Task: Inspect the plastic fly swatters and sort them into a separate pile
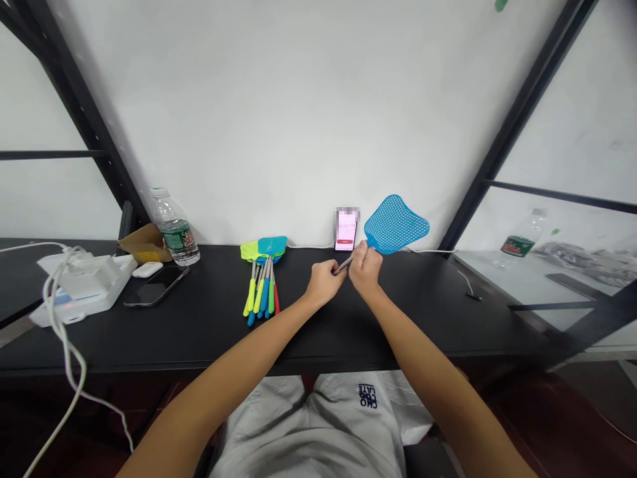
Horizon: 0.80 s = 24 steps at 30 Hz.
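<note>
Both of my hands are closed on one fly swatter (397,224), raised above the black table. Its blue perforated head points up and to the right. My left hand (326,281) wraps round the lower part of its metal rod, hiding whatever handle is there. Just below the blue head, my right hand (365,265) grips the neck, thumb up. Left of my hands lies a pile of fly swatters (263,249), with yellow-green and blue heads toward the wall and yellow, blue, green and red handles toward me.
A lit phone (346,230) leans on the wall behind my hands. At left are a water bottle (174,229), a dark phone (156,287), a white case (148,269), a cardboard box (146,244) and a white power strip (87,285) with cables. Another bottle (521,239) stands far right.
</note>
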Tool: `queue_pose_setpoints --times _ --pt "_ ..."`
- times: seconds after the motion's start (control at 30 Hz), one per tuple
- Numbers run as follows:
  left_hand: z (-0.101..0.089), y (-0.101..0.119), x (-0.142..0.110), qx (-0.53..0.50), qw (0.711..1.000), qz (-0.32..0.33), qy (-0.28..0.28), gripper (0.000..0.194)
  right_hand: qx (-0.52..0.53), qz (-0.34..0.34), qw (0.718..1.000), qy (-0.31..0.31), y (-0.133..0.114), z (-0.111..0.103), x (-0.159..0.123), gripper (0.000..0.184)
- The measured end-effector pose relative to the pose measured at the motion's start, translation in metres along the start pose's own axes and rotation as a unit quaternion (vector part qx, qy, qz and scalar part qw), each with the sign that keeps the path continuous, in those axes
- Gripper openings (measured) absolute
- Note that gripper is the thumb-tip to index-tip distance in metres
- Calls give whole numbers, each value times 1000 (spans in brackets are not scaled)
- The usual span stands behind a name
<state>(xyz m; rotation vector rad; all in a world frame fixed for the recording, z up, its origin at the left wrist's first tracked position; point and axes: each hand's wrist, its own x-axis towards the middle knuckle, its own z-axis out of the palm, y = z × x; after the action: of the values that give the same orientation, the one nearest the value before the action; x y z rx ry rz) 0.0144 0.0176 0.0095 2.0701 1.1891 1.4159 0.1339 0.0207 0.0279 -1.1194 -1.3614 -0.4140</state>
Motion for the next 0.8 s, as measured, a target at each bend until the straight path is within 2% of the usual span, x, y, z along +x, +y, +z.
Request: queue_pose_setpoints --times 0.2,0.53,0.8 --pt "-1 5 0 -18 1000 -15 -5 33 33 3 999 -36 6 6 -2 39" --pt "-5 3 -1 -42 997 -26 -61 25 113 89 983 -115 15 8 2 47" --pt "-6 0 -1 -56 989 -29 -136 29 100 128 983 -90 20 8 1 47"
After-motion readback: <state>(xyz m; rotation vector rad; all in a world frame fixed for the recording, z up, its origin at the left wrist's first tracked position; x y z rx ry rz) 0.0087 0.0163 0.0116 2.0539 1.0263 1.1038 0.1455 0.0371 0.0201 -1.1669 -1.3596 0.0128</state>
